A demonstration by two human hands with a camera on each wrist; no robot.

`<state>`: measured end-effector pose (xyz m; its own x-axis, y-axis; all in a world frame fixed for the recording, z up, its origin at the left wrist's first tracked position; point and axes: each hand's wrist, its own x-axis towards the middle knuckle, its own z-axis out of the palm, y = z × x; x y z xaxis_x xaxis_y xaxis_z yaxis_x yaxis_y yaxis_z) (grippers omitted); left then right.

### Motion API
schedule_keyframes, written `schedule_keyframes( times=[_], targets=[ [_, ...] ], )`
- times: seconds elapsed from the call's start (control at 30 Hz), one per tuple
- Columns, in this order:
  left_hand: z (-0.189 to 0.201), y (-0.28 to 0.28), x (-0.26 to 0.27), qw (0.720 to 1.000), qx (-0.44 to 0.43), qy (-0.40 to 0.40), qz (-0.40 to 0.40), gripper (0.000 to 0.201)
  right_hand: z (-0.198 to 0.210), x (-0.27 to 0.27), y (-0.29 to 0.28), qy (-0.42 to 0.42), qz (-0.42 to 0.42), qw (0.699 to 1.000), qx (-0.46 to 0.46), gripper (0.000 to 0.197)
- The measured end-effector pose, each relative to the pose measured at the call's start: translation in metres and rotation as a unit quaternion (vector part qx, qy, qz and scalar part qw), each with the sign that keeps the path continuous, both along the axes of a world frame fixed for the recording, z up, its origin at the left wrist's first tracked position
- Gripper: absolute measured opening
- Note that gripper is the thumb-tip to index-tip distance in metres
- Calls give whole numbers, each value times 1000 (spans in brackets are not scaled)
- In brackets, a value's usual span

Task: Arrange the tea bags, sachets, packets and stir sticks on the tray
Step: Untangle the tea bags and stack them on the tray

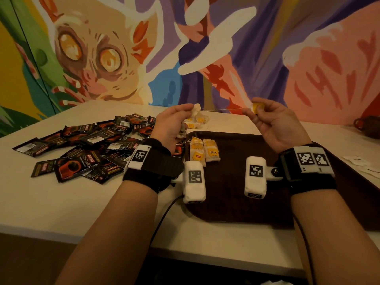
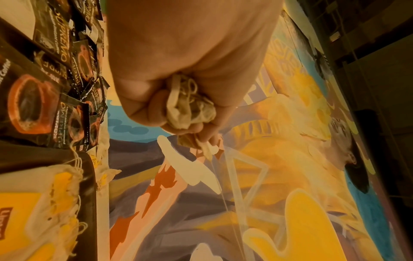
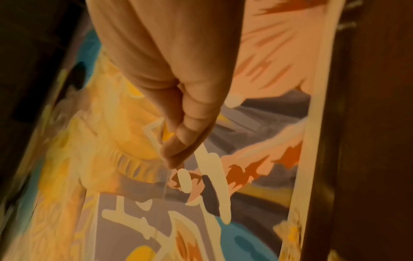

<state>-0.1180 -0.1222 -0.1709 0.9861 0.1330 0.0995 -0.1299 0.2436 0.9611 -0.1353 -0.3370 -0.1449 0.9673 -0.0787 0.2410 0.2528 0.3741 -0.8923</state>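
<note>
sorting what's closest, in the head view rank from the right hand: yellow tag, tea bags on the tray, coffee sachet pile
1. yellow tag: pinched in the right hand itself.
2. tea bags on the tray: below and left, at the tray's far left corner.
3. coffee sachet pile: farthest, on the table left of the tray.

A painted mural [image 1: 107, 58] covers the whole wall beyond the fingers: a wide-eyed, cat-like creature with amber eyes, then purple, pink, white and orange-red shapes. Below the fingers runs a pale tabletop [image 1: 61, 202] reaching the wall. The light is warm and dim, the near table edge in shadow.
</note>
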Motion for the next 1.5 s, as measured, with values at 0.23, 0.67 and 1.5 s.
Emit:
schedule_keyframes(
  times=[0.23,0.67,1.5],
  targets=[
    [0,-2,-1,998,50,-30,-27,23,13,-5,7,-36,-15,972,-231,18],
    [7,-6,-11,982,93,-101,-129,37,52,-4,55,-63,74,836,-540,19],
    [9,-1,-16,966,208,-95,-122,66,48,1,62,-65,123,687,-713,50]
  ],
)
